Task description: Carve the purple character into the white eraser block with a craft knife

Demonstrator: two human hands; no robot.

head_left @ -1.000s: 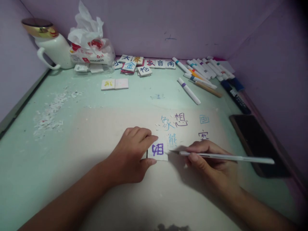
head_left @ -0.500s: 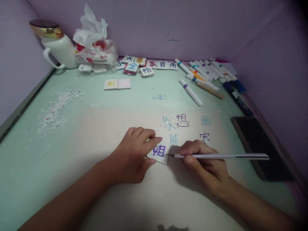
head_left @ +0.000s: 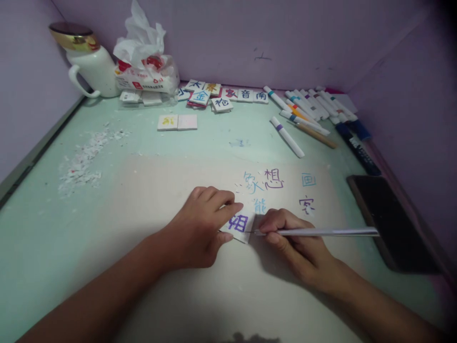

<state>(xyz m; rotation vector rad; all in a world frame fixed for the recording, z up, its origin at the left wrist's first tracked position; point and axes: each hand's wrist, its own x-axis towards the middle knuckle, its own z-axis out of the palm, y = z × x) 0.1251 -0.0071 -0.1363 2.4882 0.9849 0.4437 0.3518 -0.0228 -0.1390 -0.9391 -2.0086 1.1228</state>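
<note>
My left hand [head_left: 200,228] pinches a small white tile [head_left: 238,224] bearing a purple character, holding it flat on the pale worn patch of the table [head_left: 150,200]. My right hand [head_left: 293,240] grips a thin silver tool [head_left: 321,232] like a pen, its fine tip touching the tile's right edge. Blue and purple characters are written on the table surface just beyond the tile.
Several lettered tiles [head_left: 221,95] lie along the back wall, two more tiles [head_left: 177,122] in front. Markers [head_left: 307,107] are heaped at back right. A white jug [head_left: 89,66] and a tissue bag [head_left: 146,71] stand back left. A dark phone [head_left: 385,214] lies right. White scrapings [head_left: 85,157] are scattered left.
My right hand has slid left along the tool toward the tile, and the tool's tip now meets the tile's edge. The tile has tilted slightly. The view has shifted a little.
</note>
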